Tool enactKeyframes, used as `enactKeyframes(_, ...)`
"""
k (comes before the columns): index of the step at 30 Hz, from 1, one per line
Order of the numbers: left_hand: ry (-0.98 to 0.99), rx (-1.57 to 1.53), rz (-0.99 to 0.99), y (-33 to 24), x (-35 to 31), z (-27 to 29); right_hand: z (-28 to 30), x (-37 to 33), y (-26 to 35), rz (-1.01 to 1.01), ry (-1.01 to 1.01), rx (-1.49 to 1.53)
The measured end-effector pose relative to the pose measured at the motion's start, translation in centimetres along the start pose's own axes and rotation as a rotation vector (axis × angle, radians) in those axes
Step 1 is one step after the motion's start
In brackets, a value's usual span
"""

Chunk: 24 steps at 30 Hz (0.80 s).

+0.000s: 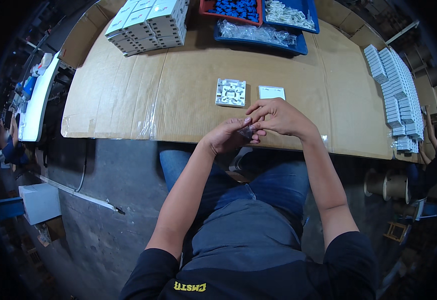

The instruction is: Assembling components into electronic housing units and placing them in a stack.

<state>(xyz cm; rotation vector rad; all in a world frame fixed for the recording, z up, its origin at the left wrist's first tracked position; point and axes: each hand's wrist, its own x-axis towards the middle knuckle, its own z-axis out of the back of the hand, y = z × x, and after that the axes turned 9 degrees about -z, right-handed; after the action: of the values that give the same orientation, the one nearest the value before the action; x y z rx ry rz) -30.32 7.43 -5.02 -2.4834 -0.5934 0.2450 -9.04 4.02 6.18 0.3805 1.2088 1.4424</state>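
Observation:
Near the table's front edge my two hands meet, fingers closed around a small clear plastic bag (245, 132). My left hand (227, 135) holds it from the left, palm turned partly up. From the right, my right hand (278, 118) pinches at it with thumb and fingertips. What the bag contains is too small to make out. Just beyond my hands lies a square white plastic housing (231, 93) with its moulded inside facing up. To its right is a flat white plate (271, 92), partly covered by my right hand.
The table is covered with cardboard (128, 100). Stacked white boxes (151, 22) stand at the far left. At the back are a red tray (206, 15) of blue parts, a blue tray (314, 20) of white parts and another blue tray (301, 47) of clear bags. White units (396, 95) line the right edge.

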Motion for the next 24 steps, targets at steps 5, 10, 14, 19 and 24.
enactKeyframes(5, -0.017, 0.024, 0.011, -0.6, 0.1, -0.2, 0.2, -0.5, 0.7, 0.037, 0.032, -0.106)
enactKeyframes(10, -0.064, -0.039, -0.010, -0.4, 0.2, -0.2, -0.2, -0.1, -0.4, 0.067, 0.041, -0.076)
enactKeyframes(14, -0.050, 0.012, -0.007, -0.1, -0.1, 0.2, -1.0, -0.1, 0.2, -0.125, 0.114, 0.003)
enactKeyframes(19, -0.073, -0.021, 0.002, -0.5, -0.2, -0.9, -0.8, 0.4, -1.2, 0.030, 0.058, -0.118)
enactKeyframes(24, -0.078, -0.019, 0.012, -0.5, -0.1, -0.3, -0.9, 1.3, -1.7, 0.037, 0.091, -0.118)
